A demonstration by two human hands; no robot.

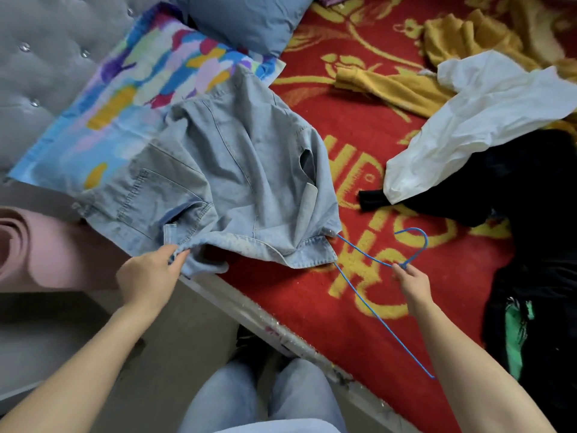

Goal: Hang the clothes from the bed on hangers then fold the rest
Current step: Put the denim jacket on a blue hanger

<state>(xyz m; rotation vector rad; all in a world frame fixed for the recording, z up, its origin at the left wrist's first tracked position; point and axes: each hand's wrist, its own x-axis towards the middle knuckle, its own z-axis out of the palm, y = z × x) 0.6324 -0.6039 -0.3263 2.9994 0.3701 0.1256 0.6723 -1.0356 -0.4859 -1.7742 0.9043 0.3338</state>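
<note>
Right hand (412,284) pinches wire hanger (368,251); left hand (150,273) grips crumpled denim shirt (237,170).

**Materials and finish: bed, 1 pass**

I record the denim shirt (224,170) as pale-blue woven cotton, matt, with raised stitched seams. Hanger (363,250): thin blue wire, smooth. Blanket (343,120): red and yellow pile, fuzzy, matt. White garment (484,120): thin smooth cloth, heavily creased. Yellow garment (462,35): fleecy, nubbly. Black garment (515,182): matt cloth. Headboard (46,73): grey tufted upholstery with glossy studs. Pink roll (46,248): smooth, foam-like.
</note>
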